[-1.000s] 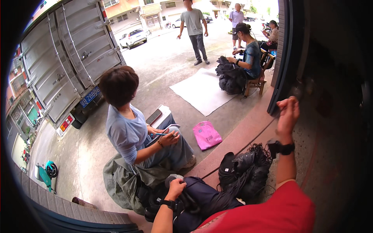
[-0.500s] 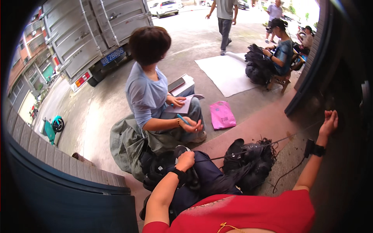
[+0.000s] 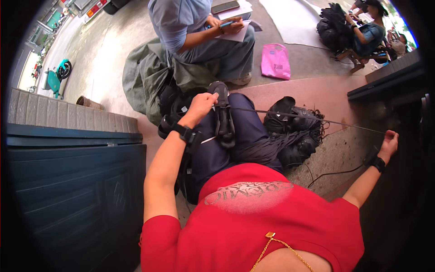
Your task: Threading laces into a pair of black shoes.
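Note:
A black shoe lies lengthwise on my lap between my thighs. My left hand pinches its edge near the far end. From the shoe a black shoelace runs out taut to the right. Its far end is in my right hand, which is stretched well out to the side with fingers closed. A bundle of loose black laces drapes over my right thigh. Just beyond it, several black shoes are heaped on the ground; more dark shoes are partly hidden beside my left knee.
In front sits a person in a light blue top, writing in a notebook, by a grey-green sack. A pink bag lies on the ground. Another person sits beyond. Dark door panels flank me; a cable hangs near my right wrist.
My view has tipped down. The shoe now shows more fully on my lap. My right arm remains extended with the lace. The person in front has turned to write in the notebook.

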`<state>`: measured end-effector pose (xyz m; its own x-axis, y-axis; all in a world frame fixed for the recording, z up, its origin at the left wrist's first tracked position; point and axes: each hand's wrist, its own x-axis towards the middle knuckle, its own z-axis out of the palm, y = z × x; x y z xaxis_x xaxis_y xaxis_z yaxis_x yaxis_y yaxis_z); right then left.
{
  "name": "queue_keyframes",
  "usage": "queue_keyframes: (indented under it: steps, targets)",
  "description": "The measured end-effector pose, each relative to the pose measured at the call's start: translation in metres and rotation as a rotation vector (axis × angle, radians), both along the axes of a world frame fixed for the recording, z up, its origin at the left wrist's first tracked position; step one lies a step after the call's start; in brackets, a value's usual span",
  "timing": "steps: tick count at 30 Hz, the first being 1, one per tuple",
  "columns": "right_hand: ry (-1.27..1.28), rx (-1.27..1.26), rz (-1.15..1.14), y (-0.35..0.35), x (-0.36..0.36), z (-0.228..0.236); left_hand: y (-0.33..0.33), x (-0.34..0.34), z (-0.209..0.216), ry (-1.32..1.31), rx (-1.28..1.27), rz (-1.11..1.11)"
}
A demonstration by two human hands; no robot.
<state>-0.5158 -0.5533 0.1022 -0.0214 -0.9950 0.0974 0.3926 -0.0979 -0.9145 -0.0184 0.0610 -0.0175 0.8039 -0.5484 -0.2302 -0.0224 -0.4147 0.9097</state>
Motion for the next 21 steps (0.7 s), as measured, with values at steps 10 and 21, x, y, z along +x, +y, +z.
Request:
queue_keyframes:
  steps: [10, 21]
  targets:
    - [0.782, 0.036, 1.024, 0.325, 0.309, -0.101, 0.138, 0.006, 0.133, 0.295, -0.160, 0.170]
    - [0.966, -0.727, 1.262, 0.455, 0.386, -0.148, 0.378, 0.019, 0.241, -0.894, 0.365, 0.974]
